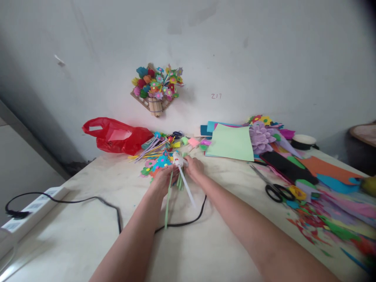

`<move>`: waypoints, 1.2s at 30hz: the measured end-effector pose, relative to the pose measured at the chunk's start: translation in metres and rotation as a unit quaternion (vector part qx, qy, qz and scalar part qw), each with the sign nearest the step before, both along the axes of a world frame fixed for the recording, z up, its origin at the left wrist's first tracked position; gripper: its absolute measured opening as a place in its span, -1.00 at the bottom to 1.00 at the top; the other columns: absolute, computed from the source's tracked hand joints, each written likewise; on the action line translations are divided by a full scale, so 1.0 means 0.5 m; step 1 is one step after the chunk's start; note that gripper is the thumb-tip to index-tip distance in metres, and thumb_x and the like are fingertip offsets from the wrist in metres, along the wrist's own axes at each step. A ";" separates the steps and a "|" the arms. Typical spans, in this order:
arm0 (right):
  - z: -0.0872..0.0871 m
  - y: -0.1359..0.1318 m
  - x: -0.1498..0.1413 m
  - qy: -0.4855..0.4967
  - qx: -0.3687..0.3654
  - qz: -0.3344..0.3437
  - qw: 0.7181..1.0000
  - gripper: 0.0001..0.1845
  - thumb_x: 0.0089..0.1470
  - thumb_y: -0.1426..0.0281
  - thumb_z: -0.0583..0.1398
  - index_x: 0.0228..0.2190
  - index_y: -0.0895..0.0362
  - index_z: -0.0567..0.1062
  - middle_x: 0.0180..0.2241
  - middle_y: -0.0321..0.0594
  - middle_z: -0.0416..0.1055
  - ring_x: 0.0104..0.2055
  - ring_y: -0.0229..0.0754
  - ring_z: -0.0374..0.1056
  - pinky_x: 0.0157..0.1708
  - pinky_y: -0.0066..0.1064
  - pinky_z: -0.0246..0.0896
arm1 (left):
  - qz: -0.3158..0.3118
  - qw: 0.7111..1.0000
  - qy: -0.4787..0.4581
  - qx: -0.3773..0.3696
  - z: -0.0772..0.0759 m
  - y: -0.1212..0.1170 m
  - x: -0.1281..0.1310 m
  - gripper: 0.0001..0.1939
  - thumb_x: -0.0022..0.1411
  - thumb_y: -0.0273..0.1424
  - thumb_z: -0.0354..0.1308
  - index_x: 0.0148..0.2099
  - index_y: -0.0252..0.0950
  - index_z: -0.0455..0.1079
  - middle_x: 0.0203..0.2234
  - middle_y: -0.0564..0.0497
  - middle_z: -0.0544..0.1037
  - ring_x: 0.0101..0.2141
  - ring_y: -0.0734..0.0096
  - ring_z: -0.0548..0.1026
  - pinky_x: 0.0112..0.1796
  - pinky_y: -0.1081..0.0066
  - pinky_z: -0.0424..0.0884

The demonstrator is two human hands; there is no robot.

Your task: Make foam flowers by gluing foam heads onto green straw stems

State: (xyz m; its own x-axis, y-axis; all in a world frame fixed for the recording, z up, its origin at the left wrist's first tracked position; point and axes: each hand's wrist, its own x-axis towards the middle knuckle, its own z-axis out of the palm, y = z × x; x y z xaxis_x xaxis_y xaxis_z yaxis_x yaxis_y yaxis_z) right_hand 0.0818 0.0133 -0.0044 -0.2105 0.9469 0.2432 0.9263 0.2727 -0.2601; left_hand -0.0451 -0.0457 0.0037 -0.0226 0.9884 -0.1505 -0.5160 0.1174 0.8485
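Note:
My left hand (162, 179) is closed round a long green stem strip (168, 201) that hangs down over the table. My right hand (193, 165) is closed on a white glue gun (178, 159), whose clear glue stick (187, 185) points back toward me. Both hands meet over a heap of small foam flowers (155, 162) in blue, pink and green. The gun's black cable (188, 222) loops across the table below my wrists.
A red plastic bag (117, 135) lies at the back left. Foam sheets (232, 141), a purple foam flower (260, 137), black scissors (274, 190) and coloured scraps (329, 223) cover the right side. A power strip (32, 207) sits at left. A flower basket (155, 88) hangs on the wall.

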 end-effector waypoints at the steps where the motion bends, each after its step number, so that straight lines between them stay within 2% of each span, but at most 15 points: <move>1: 0.001 0.001 -0.007 0.000 -0.002 0.006 1.000 -0.65 0.01 0.29 0.05 -0.11 -0.02 0.30 -0.26 -0.16 0.38 -0.26 -0.13 0.33 -0.40 -0.43 0.06 | 0.007 1.000 0.002 -0.002 0.001 -0.001 -0.001 -0.87 -0.06 -0.45 0.17 -0.38 -0.36 0.35 -0.49 -0.05 0.51 -0.38 0.39 0.50 -0.36 0.46 0.40; 6: 0.007 -0.002 -0.003 0.001 0.016 0.016 1.000 -0.67 0.02 0.29 0.04 -0.12 0.00 0.29 -0.30 -0.19 0.41 -0.29 -0.15 0.34 -0.44 -0.45 0.03 | 0.030 1.000 0.007 -0.002 0.006 -0.004 -0.005 -0.90 -0.05 -0.46 0.15 -0.40 -0.38 0.36 -0.51 -0.06 0.50 -0.40 0.39 0.50 -0.35 0.44 0.40; 11: 0.009 -0.006 0.061 -0.012 0.029 -0.006 0.999 -0.69 0.06 0.26 0.03 -0.12 0.02 0.27 -0.32 -0.23 0.42 -0.29 -0.19 0.33 -0.42 -0.46 0.02 | 0.036 0.999 0.011 0.019 0.005 -0.004 -0.004 -0.87 -0.03 -0.47 0.14 -0.36 -0.42 0.38 -0.45 -0.10 0.51 -0.35 0.39 0.49 -0.29 0.42 0.40; 13: 0.010 -0.007 0.091 -0.024 0.040 0.007 0.999 -0.70 0.07 0.25 0.01 -0.12 0.02 0.27 -0.28 -0.23 0.41 -0.27 -0.18 0.33 -0.40 -0.44 0.03 | 0.048 0.998 0.012 0.028 0.003 -0.003 -0.005 -0.88 -0.03 -0.47 0.14 -0.38 -0.42 0.37 -0.43 -0.10 0.51 -0.33 0.38 0.49 -0.28 0.42 0.40; 19: 0.008 -0.014 0.144 -0.078 0.033 -0.005 0.996 -0.65 0.04 0.24 0.02 -0.15 0.11 0.35 -0.18 -0.09 0.36 -0.19 -0.09 0.30 -0.30 -0.35 0.09 | 0.057 0.996 0.025 0.059 -0.001 0.002 -0.013 -0.88 -0.04 -0.46 0.17 -0.38 -0.41 0.37 -0.36 -0.13 0.52 -0.26 0.34 0.49 -0.26 0.40 0.41; 22: 0.016 -0.019 0.152 -0.101 0.031 0.023 0.994 -0.60 -0.02 0.23 0.06 -0.15 0.15 0.38 -0.15 -0.05 0.34 -0.11 -0.04 0.24 -0.21 -0.32 0.08 | 0.048 0.997 0.030 0.060 0.004 -0.002 -0.010 -0.86 -0.04 -0.44 0.18 -0.37 -0.40 0.38 -0.37 -0.13 0.53 -0.27 0.34 0.49 -0.26 0.39 0.41; 25: 0.032 -0.015 0.160 -0.112 0.016 0.051 0.992 -0.60 0.01 0.23 0.03 -0.13 0.11 0.40 -0.14 -0.07 0.33 -0.08 -0.04 0.20 -0.18 -0.31 0.07 | 0.047 0.997 0.029 0.054 0.013 -0.009 -0.002 -0.86 -0.04 -0.42 0.19 -0.40 -0.39 0.36 -0.39 -0.12 0.53 -0.32 0.36 0.51 -0.28 0.39 0.42; 28: 0.049 0.007 0.170 -0.101 0.016 0.032 0.994 -0.64 0.07 0.28 -0.04 -0.16 0.04 0.43 -0.14 -0.12 0.34 -0.08 -0.07 0.20 -0.20 -0.32 0.09 | 0.044 0.997 0.038 0.050 0.018 -0.012 0.001 -0.85 -0.03 -0.41 0.19 -0.38 -0.39 0.36 -0.43 -0.10 0.52 -0.41 0.41 0.51 -0.36 0.43 0.43; 31: 0.053 0.047 0.178 -0.092 0.012 0.000 0.996 -0.64 0.09 0.34 -0.07 -0.21 0.03 0.47 -0.06 -0.16 0.30 -0.05 -0.08 0.17 -0.17 -0.32 0.08 | 0.051 0.996 0.051 0.050 0.017 -0.009 -0.002 -0.85 0.00 -0.41 0.17 -0.35 -0.38 0.35 -0.52 -0.03 0.49 -0.52 0.49 0.47 -0.49 0.51 0.41; 36: 0.032 0.121 0.180 -0.142 0.012 0.052 0.988 -0.64 0.08 0.37 -0.06 -0.21 0.05 0.47 0.16 -0.32 0.04 0.05 -0.02 0.04 -0.08 -0.22 0.02 | 0.063 0.995 0.061 0.048 0.017 -0.007 -0.009 -0.90 0.03 -0.43 0.14 -0.37 -0.37 0.32 -0.64 0.05 0.43 -0.68 0.61 0.36 -0.66 0.62 0.27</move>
State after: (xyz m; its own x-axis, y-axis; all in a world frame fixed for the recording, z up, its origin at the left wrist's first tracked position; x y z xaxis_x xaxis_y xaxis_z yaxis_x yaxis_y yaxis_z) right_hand 0.1716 0.0737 0.0115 -0.3700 0.9110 0.1822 0.9273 0.3740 0.0132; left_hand -0.0496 -0.0492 0.0120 -0.1587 0.9863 -0.0446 -0.4147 -0.0256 0.9096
